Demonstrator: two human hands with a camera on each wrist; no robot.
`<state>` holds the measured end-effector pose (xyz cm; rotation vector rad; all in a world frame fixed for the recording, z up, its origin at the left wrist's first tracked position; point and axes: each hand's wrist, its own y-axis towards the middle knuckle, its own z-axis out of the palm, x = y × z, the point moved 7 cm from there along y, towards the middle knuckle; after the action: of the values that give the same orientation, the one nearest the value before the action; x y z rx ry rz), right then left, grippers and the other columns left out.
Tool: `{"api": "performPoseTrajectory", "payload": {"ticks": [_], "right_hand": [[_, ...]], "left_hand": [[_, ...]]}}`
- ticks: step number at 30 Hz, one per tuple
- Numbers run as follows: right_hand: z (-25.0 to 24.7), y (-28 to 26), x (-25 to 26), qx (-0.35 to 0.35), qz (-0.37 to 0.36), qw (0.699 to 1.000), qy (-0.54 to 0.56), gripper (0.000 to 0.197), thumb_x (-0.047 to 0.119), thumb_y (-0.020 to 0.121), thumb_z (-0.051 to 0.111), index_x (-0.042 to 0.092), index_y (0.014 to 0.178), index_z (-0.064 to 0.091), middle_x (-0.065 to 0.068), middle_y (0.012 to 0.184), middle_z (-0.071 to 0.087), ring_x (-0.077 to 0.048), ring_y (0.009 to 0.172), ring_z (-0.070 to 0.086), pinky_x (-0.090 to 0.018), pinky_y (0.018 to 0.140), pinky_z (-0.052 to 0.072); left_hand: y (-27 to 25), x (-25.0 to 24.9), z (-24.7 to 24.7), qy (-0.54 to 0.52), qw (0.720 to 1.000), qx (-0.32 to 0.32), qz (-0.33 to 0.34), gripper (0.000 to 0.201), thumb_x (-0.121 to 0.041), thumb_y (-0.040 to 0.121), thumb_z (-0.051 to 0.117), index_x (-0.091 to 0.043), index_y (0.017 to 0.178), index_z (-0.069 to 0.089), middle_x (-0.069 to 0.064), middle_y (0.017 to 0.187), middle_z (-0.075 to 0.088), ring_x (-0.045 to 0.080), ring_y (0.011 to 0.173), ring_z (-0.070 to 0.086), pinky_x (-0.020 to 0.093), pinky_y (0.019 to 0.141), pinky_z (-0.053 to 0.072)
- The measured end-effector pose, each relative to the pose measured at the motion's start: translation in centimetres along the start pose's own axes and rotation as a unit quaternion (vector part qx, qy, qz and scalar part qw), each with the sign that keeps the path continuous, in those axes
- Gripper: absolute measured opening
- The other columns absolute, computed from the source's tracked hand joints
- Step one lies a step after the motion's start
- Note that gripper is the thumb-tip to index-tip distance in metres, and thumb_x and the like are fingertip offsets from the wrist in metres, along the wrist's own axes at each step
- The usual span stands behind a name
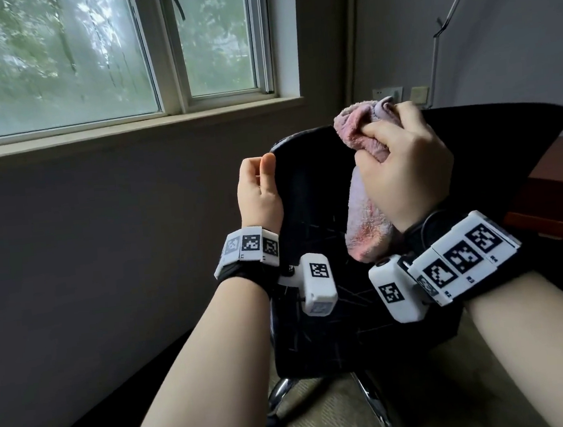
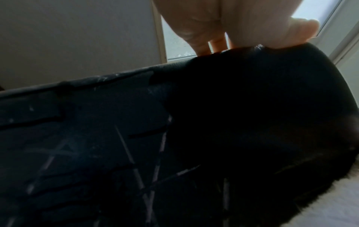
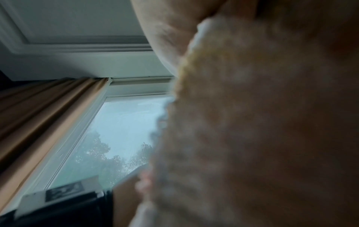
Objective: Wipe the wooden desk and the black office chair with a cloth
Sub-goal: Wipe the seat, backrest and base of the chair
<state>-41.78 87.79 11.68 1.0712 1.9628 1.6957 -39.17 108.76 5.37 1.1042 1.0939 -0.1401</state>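
The left hand [image 1: 260,194] pinches the top edge of the black chair [image 1: 310,210] to hold it steady, so the right hand [image 1: 406,170], squeezing the pink cloth [image 1: 366,215], should rub down its back slowly.

The chair [image 1: 310,210] occupies the centre of the head view, its back toward the camera, with the window [image 1: 103,58] at upper left behind it and the desk [image 1: 559,183] at the right edge. The left hand [image 1: 259,191] sits on the backrest's left edge. The right hand [image 1: 406,170], right of centre, holds the cloth [image 1: 365,205] against the backrest's upper part.
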Motion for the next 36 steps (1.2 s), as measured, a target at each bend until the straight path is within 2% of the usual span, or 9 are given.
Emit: {"api": "performPoseTrajectory", "payload": {"ticks": [8,12,15,21,24,26,29,32,36], "right_hand": [[1.5,-2.5,-0.7,0.033,-0.024,0.999,-0.021,0.01,0.015,0.072,0.068,0.013,0.081,0.071,-0.009,0.102,0.063,-0.034,0.085,0.061,-0.032,0.064,0.049],[3.5,-5.0,-1.7,0.094,-0.02,0.994,-0.05,0.005,0.016,0.068,0.062,0.014,0.067,0.066,-0.009,0.087,0.058,-0.034,0.074,0.059,-0.028,0.053,0.038],[4.7,-6.3,-2.5,0.15,0.003,0.987,-0.05,0.007,0.015,0.066,0.058,0.013,0.063,0.063,-0.008,0.081,0.055,-0.035,0.07,0.057,-0.026,0.054,0.03],[6.0,-8.5,-4.4,0.34,0.065,0.934,-0.084,0.019,0.021,0.084,0.057,0.024,0.094,0.073,-0.004,0.103,0.057,-0.031,0.094,0.058,-0.031,0.067,0.042],[5.2,-9.1,-5.0,0.389,0.089,0.913,-0.085,0.023,0.026,0.086,0.055,0.029,0.102,0.072,0.001,0.105,0.056,-0.026,0.099,0.058,-0.026,0.07,0.039],[4.1,-8.7,-5.1,0.373,0.088,0.921,-0.076,0.021,0.026,0.085,0.057,0.028,0.099,0.073,0.002,0.102,0.056,-0.025,0.097,0.059,-0.026,0.069,0.038],[1.9,-7.2,-5.4,0.319,0.089,0.942,-0.044,0.019,0.023,0.081,0.06,0.026,0.095,0.073,0.001,0.104,0.059,-0.026,0.096,0.059,-0.029,0.072,0.044],[-0.6,-4.9,-5.5,0.229,0.074,0.971,-0.01,0.018,0.018,0.078,0.064,0.021,0.092,0.074,-0.003,0.102,0.059,-0.029,0.09,0.061,-0.034,0.07,0.048],[-3.9,-2.1,-4.9,0.083,0.039,0.996,0.02,0.018,0.019,0.075,0.065,0.017,0.09,0.075,-0.006,0.095,0.06,-0.029,0.083,0.062,-0.032,0.064,0.049]], "left_hand": [[-0.2,0.0,-0.1,-0.004,1.0,-0.003,-0.015,0.018,-0.027,0.1,0.042,-0.012,0.093,0.049,-0.012,0.076,0.048,-0.001,0.069,0.046,0.006,0.067,0.038],[-0.2,-0.2,-0.1,0.003,1.0,-0.001,-0.02,0.018,-0.027,0.1,0.042,-0.012,0.093,0.048,-0.012,0.075,0.047,-0.001,0.068,0.045,0.005,0.066,0.038],[-0.2,-0.3,0.0,0.005,0.999,-0.001,-0.032,0.019,-0.027,0.101,0.042,-0.011,0.093,0.047,-0.011,0.076,0.046,-0.001,0.068,0.044,0.003,0.065,0.037],[-1.2,-0.9,0.1,-0.01,0.996,-0.022,-0.08,0.026,-0.034,0.1,0.041,-0.009,0.1,0.051,-0.009,0.083,0.05,0.0,0.073,0.048,0.003,0.065,0.039],[-1.8,-1.6,0.1,0.015,0.996,-0.042,-0.083,0.033,-0.033,0.101,0.04,-0.005,0.109,0.054,-0.002,0.096,0.055,0.011,0.087,0.054,0.017,0.079,0.043],[-2.1,-2.8,0.0,0.075,0.992,-0.081,-0.055,0.028,-0.025,0.101,0.042,-0.007,0.119,0.054,0.005,0.118,0.054,0.02,0.108,0.051,0.031,0.097,0.038],[-2.3,-6.2,1.3,0.149,0.984,-0.091,0.045,0.042,-0.009,0.093,0.044,-0.015,0.135,0.047,0.001,0.141,0.043,0.018,0.131,0.037,0.026,0.107,0.022],[-2.1,-10.3,5.0,0.198,0.959,-0.029,0.202,0.049,-0.003,0.084,0.041,-0.012,0.131,0.053,0.003,0.14,0.049,0.022,0.136,0.037,0.03,0.113,0.017],[-1.1,-10.4,9.0,0.309,0.93,0.08,0.183,0.039,-0.016,0.096,0.039,-0.024,0.132,0.053,-0.007,0.136,0.053,0.014,0.134,0.035,0.028,0.115,0.007]]}}
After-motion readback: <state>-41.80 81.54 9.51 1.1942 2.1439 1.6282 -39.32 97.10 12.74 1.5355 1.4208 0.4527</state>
